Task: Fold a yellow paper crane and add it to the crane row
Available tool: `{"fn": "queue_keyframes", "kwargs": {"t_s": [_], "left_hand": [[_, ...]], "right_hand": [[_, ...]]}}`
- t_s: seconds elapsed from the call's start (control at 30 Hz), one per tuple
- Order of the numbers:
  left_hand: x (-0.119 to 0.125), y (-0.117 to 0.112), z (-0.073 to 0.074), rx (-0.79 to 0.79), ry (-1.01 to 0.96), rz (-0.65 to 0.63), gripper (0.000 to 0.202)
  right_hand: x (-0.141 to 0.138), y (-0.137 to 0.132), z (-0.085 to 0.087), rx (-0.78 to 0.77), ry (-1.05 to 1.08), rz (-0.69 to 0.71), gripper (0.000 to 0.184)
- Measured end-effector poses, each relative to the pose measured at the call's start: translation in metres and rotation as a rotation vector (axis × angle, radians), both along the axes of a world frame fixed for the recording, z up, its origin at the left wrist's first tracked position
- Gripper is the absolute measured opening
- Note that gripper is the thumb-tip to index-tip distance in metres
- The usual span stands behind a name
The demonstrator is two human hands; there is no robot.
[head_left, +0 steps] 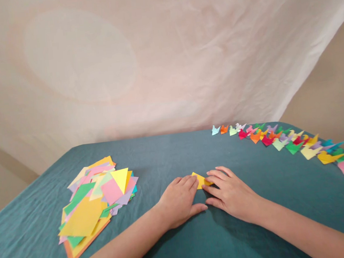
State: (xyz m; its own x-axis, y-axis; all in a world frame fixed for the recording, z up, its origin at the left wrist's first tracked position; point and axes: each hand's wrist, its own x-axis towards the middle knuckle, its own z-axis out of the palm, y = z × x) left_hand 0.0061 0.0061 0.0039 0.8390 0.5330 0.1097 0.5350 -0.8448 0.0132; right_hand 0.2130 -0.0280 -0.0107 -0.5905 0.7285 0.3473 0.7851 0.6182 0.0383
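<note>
Yellow paper (200, 181): on cloth (162, 156), between hands, seems partly folded | left hand (179, 199): flat upon it | right hand (229, 191): fingers half bent at its right edge, pinching I cannot tell | done: many paper birds (294, 147) | remaining, I judge: this piece, maybe the sheet pile (85, 218)

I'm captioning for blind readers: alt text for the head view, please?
The left hand and right hand touch a small yellow paper on a teal cloth. A pile of colored paper lies left; many folded paper birds sit at right.
</note>
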Motion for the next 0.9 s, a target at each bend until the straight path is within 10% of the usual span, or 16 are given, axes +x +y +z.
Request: {"fn": "queue_keyframes", "kwargs": {"t_s": [0.4,0.9], "left_hand": [[-0.001,0.000,0.002,-0.006,0.034,0.008,0.065],[-0.001,-0.001,0.002,-0.008,0.000,0.009,0.064]], "right_hand": [[0.012,-0.007,0.014,-0.040,-0.089,-0.138,0.026],[0.000,-0.009,0.007,-0.121,0.138,0.004,0.022]]}}
